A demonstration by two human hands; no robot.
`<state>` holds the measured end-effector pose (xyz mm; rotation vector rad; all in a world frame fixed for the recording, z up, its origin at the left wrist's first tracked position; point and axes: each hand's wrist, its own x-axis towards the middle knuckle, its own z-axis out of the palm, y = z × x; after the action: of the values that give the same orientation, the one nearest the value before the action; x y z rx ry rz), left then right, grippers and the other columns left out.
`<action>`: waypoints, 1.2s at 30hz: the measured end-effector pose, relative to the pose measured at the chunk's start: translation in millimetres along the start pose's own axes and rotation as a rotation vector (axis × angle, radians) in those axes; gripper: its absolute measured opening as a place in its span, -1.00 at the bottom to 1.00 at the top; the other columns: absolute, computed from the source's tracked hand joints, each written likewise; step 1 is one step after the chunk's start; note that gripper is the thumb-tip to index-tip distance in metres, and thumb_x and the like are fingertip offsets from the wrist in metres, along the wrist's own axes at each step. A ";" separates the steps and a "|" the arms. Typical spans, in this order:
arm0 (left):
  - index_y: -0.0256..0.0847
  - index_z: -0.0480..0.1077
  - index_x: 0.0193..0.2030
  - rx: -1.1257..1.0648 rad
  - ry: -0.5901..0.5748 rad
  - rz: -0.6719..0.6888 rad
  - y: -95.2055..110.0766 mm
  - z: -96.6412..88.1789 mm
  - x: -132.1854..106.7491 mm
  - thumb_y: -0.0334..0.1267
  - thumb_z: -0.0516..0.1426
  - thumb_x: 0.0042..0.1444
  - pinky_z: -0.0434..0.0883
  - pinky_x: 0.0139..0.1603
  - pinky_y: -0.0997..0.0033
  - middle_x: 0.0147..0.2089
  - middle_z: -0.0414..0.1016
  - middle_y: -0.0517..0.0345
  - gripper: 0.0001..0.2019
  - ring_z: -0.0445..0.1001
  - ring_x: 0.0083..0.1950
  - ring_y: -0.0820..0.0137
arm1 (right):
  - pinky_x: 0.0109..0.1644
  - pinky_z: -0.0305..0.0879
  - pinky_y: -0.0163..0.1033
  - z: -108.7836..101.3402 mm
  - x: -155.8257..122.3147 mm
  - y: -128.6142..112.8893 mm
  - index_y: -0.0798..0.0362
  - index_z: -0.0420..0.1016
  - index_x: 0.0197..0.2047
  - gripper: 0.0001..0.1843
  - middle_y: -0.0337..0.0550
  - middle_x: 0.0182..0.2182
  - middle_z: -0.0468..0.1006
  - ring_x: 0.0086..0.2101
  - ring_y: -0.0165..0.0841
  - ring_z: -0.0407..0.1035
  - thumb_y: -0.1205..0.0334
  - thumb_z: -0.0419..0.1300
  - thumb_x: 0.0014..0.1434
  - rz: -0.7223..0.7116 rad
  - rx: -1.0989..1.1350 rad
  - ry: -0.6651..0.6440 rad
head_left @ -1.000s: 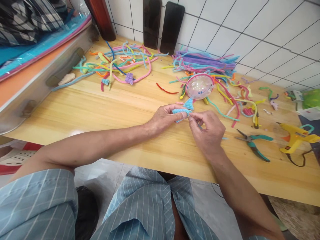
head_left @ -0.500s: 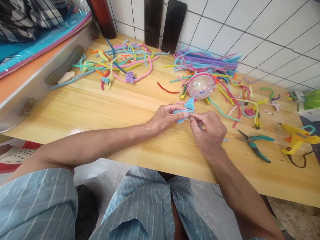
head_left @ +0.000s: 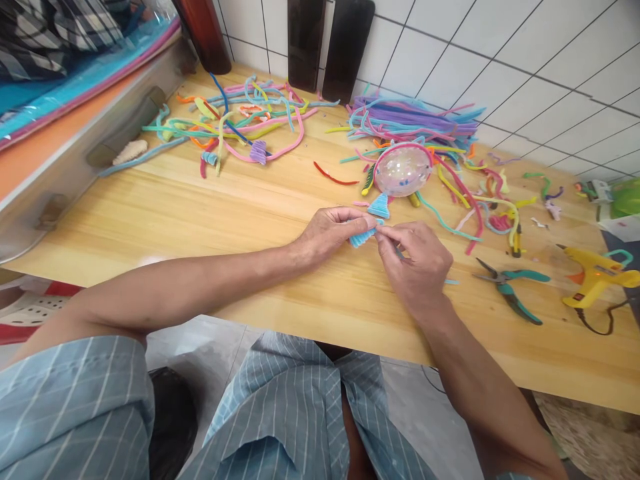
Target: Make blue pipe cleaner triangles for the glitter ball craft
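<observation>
Between my two hands is a light blue pipe cleaner (head_left: 362,238) folded into tight zigzag rows. My left hand (head_left: 331,230) pinches its upper edge between thumb and fingers. At its right end, the closed fingertips of my right hand (head_left: 416,257) grip the same pipe cleaner; the exact hold is partly hidden. Just beyond my fingers lies a similar light blue folded triangle (head_left: 379,206) on the wooden table (head_left: 240,220). Behind that rests a clear bowl-like piece (head_left: 403,171) with a pink rim.
Loose coloured pipe cleaners (head_left: 250,123) lie at the back left, and a purple and blue bundle (head_left: 415,123) sits by the tiled wall. Teal-handled pliers (head_left: 515,290) and a yellow glue gun (head_left: 597,275) are on the right. Two black phones (head_left: 347,50) lean on the wall.
My left thumb has shifted slightly on the folded blue pipe cleaner, and its upper strand, earlier stretched across the thumb, now shows only near the right fingertips. Both hands otherwise stay in place.
</observation>
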<state>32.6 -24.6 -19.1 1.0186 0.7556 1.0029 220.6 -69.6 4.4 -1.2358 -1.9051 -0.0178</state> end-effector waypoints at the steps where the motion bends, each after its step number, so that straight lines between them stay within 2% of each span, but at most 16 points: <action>1: -0.16 0.72 -0.26 -0.002 0.003 0.002 -0.1 -0.4 0.1 0.22 0.54 -0.02 0.47 0.06 0.25 -0.22 0.68 0.14 -0.53 0.51 -0.16 0.39 | -0.20 0.53 -0.11 -1.0 0.7 -1.1 -0.14 0.73 -0.16 -0.86 -0.18 -0.30 0.74 -0.33 -0.28 0.59 0.29 0.33 0.38 0.044 0.031 -0.010; 4: -0.15 0.71 -0.29 0.006 0.025 0.008 -0.2 -1.4 1.1 0.20 0.54 -0.01 0.48 0.12 0.22 -0.19 0.70 0.10 -0.56 0.56 -0.06 0.31 | -0.24 0.51 -0.13 -3.7 2.8 -3.1 -0.09 0.67 -0.20 -0.96 -0.22 -0.36 0.72 -0.39 -0.31 0.53 0.24 0.36 0.33 0.245 0.156 -0.050; 6: -0.15 0.71 -0.29 0.016 0.038 0.002 -0.5 -1.8 2.0 0.19 0.54 -0.01 0.49 0.13 0.21 -0.18 0.70 0.08 -0.56 0.58 -0.01 0.26 | -0.24 0.51 -0.15 -4.4 4.2 -2.8 -0.06 0.64 -0.23 -0.95 -0.23 -0.36 0.71 -0.39 -0.32 0.53 0.19 0.37 0.30 0.369 0.245 -0.086; 10: -0.16 0.70 -0.26 0.038 0.041 0.014 -1.6 -2.2 2.9 0.15 0.52 0.04 0.49 0.15 0.19 -0.19 0.69 0.07 -0.60 0.61 0.05 0.22 | -0.27 0.50 -0.20 -2.9 6.4 -0.5 -0.03 0.61 -0.27 -0.85 -0.23 -0.38 0.68 -0.40 -0.36 0.50 0.09 0.40 0.26 0.484 0.403 -0.138; 16: -0.12 0.69 -0.26 0.053 0.021 0.029 -3.3 -2.7 1.7 0.13 0.51 0.07 0.48 0.20 0.16 -0.21 0.70 0.09 -0.64 0.61 0.11 0.19 | -0.36 0.43 -0.25 -1.4 8.8 -1.5 -0.03 0.59 -0.27 -0.77 -0.25 -0.41 0.64 -0.44 -0.39 0.46 0.04 0.46 0.20 0.540 0.514 -0.172; 20: -0.10 0.70 -0.26 0.077 0.003 0.010 -2.6 -1.1 0.5 0.22 0.51 0.03 0.49 0.22 0.15 -0.19 0.71 0.11 -0.58 0.59 0.12 0.18 | -0.36 0.44 -0.25 -0.6 9.5 -2.2 -0.03 0.58 -0.24 -0.72 -0.26 -0.40 0.63 -0.45 -0.41 0.45 -0.02 0.48 0.19 0.555 0.554 -0.173; 22: -0.12 0.70 -0.24 0.083 -0.019 0.019 -1.4 0.0 0.0 0.23 0.51 0.02 0.48 0.25 0.15 -0.19 0.71 0.10 -0.55 0.59 0.15 0.17 | -0.40 0.39 -0.28 0.0 9.3 -1.6 -0.03 0.59 -0.27 -0.72 -0.27 -0.43 0.61 -0.48 -0.42 0.41 -0.02 0.49 0.17 0.568 0.552 -0.164; 25: -0.16 0.70 -0.17 0.092 -0.045 0.049 0.4 1.3 -0.5 0.18 0.53 0.02 0.46 0.30 0.16 -0.10 0.71 0.05 -0.54 0.57 0.24 0.15 | -0.46 0.29 -0.31 0.5 8.9 -0.5 -0.01 0.60 -0.33 -0.72 -0.28 -0.49 0.57 -0.52 -0.45 0.35 -0.01 0.50 0.14 0.586 0.551 -0.135; 28: -0.19 0.68 -0.07 0.075 -0.070 0.078 1.5 2.1 -0.6 0.13 0.56 -0.01 0.47 0.29 0.16 0.03 0.71 0.00 -0.49 0.58 0.25 0.16 | -0.45 0.31 -0.30 0.4 8.9 0.0 0.00 0.60 -0.35 -0.69 -0.28 -0.50 0.57 -0.52 -0.45 0.35 -0.03 0.52 0.13 0.589 0.559 -0.114; 33: -0.20 0.63 -0.21 0.112 -0.058 0.104 3.9 2.1 -1.8 0.19 0.52 0.06 0.44 0.31 0.20 -0.16 0.69 0.06 -0.53 0.58 0.20 0.20 | -0.45 0.32 -0.29 -0.2 8.9 -1.1 -0.01 0.58 -0.35 -0.62 -0.28 -0.50 0.55 -0.52 -0.44 0.35 -0.11 0.52 0.15 0.588 0.533 -0.118; 36: -0.18 0.64 -0.26 0.123 -0.054 0.086 5.2 0.7 -2.7 0.24 0.49 0.08 0.43 0.27 0.20 -0.21 0.68 0.10 -0.51 0.58 0.11 0.22 | -0.43 0.32 -0.29 -0.9 9.0 -2.6 -0.01 0.59 -0.34 -0.65 -0.28 -0.49 0.56 -0.50 -0.44 0.35 -0.09 0.51 0.16 0.580 0.522 -0.124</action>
<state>30.6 -26.4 -13.8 1.1882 0.7408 1.0079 217.8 -64.6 11.9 -1.3806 -1.4449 0.8225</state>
